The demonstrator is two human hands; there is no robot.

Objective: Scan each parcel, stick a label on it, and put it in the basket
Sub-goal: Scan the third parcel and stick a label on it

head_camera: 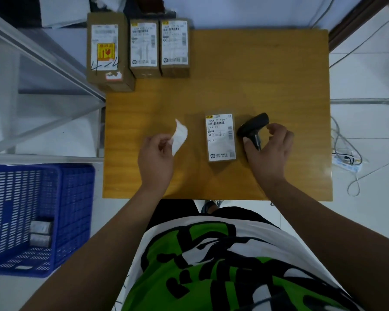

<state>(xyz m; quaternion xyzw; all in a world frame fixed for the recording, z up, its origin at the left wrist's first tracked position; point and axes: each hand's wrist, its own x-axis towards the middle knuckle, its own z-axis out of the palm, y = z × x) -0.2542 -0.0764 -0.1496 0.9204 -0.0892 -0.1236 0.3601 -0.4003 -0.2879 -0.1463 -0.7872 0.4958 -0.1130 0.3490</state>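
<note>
So the person is standing at a wooden worktop (267, 70), and about in the middle of it lies a small brown parcel (220, 140), flat, with its printed shipping slip facing up. The left hand (155, 158) is off to the left of it, thumb and fingertips pinching the lower end of a white label (180, 136). The label curls upward and is clear of the parcel. The right hand (270, 151) is on the other side, thumb pressed to the handle of a black scanner (253, 126) with the fingers curled round over it. The scanner's head sits just beside the parcel's right edge. Over at the far left corner of the worktop three more boxes sit in a row: a big box (106, 52) with a yellow sticker and pen scribble on it, then a middle box (144, 46) and an end box (175, 44), packed close side by side. Down on the floor to the left is a blue basket (74, 198) with two small packs (41, 227) lying against its inner wall. On the floor to the right there's a white power strip (346, 162) with loose cables around it.
</note>
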